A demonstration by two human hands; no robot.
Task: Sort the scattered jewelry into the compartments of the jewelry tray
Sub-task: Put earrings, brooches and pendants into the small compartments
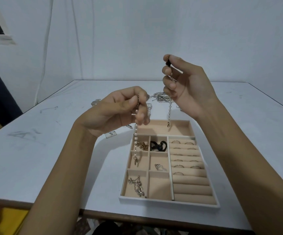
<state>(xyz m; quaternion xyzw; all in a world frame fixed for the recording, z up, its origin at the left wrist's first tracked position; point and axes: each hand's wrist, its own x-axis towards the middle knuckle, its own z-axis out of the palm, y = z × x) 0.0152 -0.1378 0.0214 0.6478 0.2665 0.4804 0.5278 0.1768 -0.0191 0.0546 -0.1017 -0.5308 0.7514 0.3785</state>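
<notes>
Left hand (pixel 120 107) and right hand (pixel 183 85) each pinch 1 pearl strand (pixel 135 133) (ends dangling) above the tray (pixel 169 203).

Bench (pixel 35 150): white top, faint grey scuff marks, brown front edge. Jewelry tray (pixel 169 203): white outer frame, peach-beige velvet lining and ring rolls (pixel 190 185). Rings (pixel 176 141) in the rolls: silver. Top-left small compartment: gold chain (pixel 142 146). Next to it: black piece (pixel 158 146). Middle compartment: small silver piece (pixel 160 167). Bottom-left: silver chain (pixel 137 185). Strand (pixel 135 133) hanging from left hand (pixel 118 112): off-white pearls with silver links, dark metal clasp. Right hand (pixel 186 87) pinches something black. Loose pile (pixel 161 97) behind the tray: silver. Backdrop: plain white cloth. Yellow patch bottom-left corner.
</notes>
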